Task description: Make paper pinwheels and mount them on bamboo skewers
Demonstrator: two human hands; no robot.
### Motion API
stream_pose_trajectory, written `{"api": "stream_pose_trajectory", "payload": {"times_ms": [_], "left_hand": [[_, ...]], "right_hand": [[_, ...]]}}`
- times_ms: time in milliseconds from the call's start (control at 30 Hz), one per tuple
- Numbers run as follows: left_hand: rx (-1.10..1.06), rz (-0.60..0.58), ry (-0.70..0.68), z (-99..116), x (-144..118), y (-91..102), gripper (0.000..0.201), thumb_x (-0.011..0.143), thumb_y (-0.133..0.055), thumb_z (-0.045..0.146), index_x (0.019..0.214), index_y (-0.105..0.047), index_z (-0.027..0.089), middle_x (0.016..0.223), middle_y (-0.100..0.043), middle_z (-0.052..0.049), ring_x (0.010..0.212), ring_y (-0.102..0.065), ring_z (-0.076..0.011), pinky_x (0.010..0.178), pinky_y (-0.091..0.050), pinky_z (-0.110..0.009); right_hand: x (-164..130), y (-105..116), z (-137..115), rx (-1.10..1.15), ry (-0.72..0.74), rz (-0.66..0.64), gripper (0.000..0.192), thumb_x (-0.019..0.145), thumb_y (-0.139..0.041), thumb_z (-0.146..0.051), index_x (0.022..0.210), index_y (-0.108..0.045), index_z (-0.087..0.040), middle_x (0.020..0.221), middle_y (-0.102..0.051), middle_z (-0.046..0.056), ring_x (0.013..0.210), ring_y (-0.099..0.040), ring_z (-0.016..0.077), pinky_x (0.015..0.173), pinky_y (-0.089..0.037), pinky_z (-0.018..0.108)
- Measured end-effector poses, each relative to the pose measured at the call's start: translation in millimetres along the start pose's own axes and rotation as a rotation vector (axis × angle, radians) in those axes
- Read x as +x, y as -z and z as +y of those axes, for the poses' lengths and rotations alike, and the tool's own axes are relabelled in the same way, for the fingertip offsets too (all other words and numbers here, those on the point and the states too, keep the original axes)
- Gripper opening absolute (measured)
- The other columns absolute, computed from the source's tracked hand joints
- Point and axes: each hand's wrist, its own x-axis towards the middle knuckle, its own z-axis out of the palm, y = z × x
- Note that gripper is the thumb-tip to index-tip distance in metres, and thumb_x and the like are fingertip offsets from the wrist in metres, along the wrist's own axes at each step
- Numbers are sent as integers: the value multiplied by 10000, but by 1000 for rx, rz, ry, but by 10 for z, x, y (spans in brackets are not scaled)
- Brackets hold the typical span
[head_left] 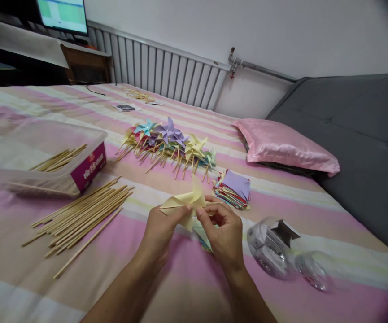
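Observation:
A pale yellow paper pinwheel (194,197) is held between my two hands, its blades folded in toward the centre. My left hand (167,224) pinches its left side, thumb near the middle. From the right, my right hand (224,224) closes thumb and fingers on it close to the centre; whether a pin is there I cannot make out. Below the pinwheel, partly hidden by my right hand, lies some light green paper (202,235). Just beyond my right hand sits a stack of cut paper squares (236,186), purple on top.
Finished pinwheels on sticks (170,137) lie in a row ahead. Loose wooden sticks (86,215) lie left, beside a clear plastic box (89,154) holding more. A transparent jar (269,246) and clear lid (311,271) are at right. A pink pillow (288,146) lies farther back.

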Motion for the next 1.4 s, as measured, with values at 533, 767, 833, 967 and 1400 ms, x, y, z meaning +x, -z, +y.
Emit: {"api": "stream_pose_trajectory", "payload": {"times_ms": [533,767,833,967,1400], "left_hand": [[172,49,-88,-11,11,-17,172,611,-731,244,734,-728,124,711,-701,-42,642,-569,-134,593,-428,-206],[140,60,-86,8,9,-29,199,590,-742,230,752,-724,117,688,-695,-40,629,-575,-130,582,-435,-199],[115,64,-63,5,8,-26,204,594,-736,231,757,-714,110,690,-687,-40,615,-571,-126,572,-434,-200],[6,47,-4,-3,12,-20,220,627,-713,241,808,-690,117,732,-678,-41,640,-583,-131,582,-446,-208],[-76,-28,70,-62,-60,-105,247,631,-721,241,836,-676,110,747,-674,-56,669,-597,-149,615,-455,-227]], "right_hand": [[29,19,8,-14,-61,-12,199,720,-647,-340,621,-652,-167,924,-648,101,844,-610,196,595,-477,245],[33,29,4,-21,-80,-29,223,701,-666,-369,603,-658,-170,884,-653,92,729,-609,176,546,-456,251],[19,21,7,44,-104,-28,227,692,-679,-364,612,-612,-162,947,-639,87,690,-606,153,549,-457,251],[-12,-19,-12,294,-171,20,299,668,-712,-315,795,-466,-202,1056,-600,51,638,-611,115,579,-479,255],[8,-51,-67,724,-403,-20,616,656,-710,-254,1184,-398,-201,814,-666,15,692,-632,157,639,-501,279]]}}
